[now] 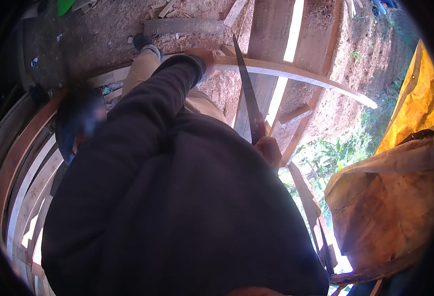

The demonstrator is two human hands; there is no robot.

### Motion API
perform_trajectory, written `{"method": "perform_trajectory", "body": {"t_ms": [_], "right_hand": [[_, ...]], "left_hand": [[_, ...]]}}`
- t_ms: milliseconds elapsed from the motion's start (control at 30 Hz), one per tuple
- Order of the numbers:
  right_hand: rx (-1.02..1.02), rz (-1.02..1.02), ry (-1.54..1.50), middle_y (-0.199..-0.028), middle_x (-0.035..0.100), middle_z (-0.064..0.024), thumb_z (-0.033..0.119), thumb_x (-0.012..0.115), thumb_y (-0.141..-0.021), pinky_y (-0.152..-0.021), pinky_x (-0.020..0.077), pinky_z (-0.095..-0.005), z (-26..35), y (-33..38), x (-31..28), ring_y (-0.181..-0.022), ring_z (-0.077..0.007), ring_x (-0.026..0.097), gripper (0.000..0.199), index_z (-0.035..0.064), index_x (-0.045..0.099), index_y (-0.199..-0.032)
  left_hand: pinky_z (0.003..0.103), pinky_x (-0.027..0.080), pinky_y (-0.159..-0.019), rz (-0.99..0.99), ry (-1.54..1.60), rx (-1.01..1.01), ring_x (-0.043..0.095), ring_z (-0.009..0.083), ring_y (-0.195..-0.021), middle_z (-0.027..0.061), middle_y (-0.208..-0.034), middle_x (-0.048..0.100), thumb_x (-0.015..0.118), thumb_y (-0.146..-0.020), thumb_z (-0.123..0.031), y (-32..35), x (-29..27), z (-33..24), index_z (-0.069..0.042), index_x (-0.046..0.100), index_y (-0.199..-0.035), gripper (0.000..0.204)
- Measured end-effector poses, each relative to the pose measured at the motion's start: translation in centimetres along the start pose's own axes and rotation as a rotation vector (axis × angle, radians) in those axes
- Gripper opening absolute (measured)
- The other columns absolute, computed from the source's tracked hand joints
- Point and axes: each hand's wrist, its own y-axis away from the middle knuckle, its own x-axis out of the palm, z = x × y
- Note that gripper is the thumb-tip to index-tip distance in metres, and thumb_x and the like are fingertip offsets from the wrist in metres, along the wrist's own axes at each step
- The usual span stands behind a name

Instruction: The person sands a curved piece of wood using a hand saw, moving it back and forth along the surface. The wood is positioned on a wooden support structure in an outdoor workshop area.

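My left hand (203, 60) reaches out in a dark sleeve, its fingers closed on a long, pale wooden strip (305, 74). The strip runs off to the right over wider boards. Lower and nearer, my right hand (269, 151) grips the handle end of a handsaw (249, 93). Its long, tapering blade points away from me and crosses the strip a little right of my left hand. I cannot tell whether the teeth touch the wood. The handle is mostly hidden by my right hand and sleeve.
Wide planks (271, 29) lie beyond the strip with a bright gap between them. At the left, another person's head in a dark cap (66, 123) is close to my left arm, beside stacked boards (9, 182). An orange-yellow tarp (384, 202) hangs at the right.
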Motion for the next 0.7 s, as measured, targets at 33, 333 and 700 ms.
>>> {"method": "perform_trajectory", "body": {"t_ms": [33,333,700], "right_hand": [[0.020,0.017,-0.008,-0.110,0.070,-0.0065,-0.003,0.060,-0.107,-0.070,0.0456,-0.0250,0.1,0.2,-0.3,-0.081,-0.0063,0.057,0.012,0.0048,0.064,-0.114],[-0.101,-0.073,0.214,-0.096,0.064,-0.0016,-0.001,0.061,-0.106,-0.077,0.0483,-0.0257,-2.3,-12.7,6.1,-0.087,-0.0071,0.057,0.010,0.0047,0.064,-0.114],[-0.016,-0.086,0.221,-0.102,0.072,-0.0101,0.000,0.061,-0.102,-0.088,0.0543,-0.0350,-2.1,-11.7,4.8,-0.097,-0.0193,0.069,0.018,0.0031,0.067,-0.118]], "left_hand": [[0.047,0.060,-0.102,0.013,0.003,-0.003,0.077,0.0341,-0.116,0.0139,-0.124,0.080,0.075,-0.090,-0.028,0.1,0.0,0.1,-0.014,0.080,-0.124,0.037],[0.048,0.059,-0.104,0.045,0.000,-0.027,0.076,0.0361,-0.116,0.0159,-0.122,0.080,0.076,-0.088,-0.027,-0.3,-0.4,0.4,-0.013,0.079,-0.126,0.040],[0.047,0.059,-0.103,0.021,-0.013,0.016,0.076,0.0354,-0.116,0.0166,-0.122,0.080,0.076,-0.089,-0.026,0.1,-0.8,-0.3,-0.012,0.078,-0.127,0.041]]}}
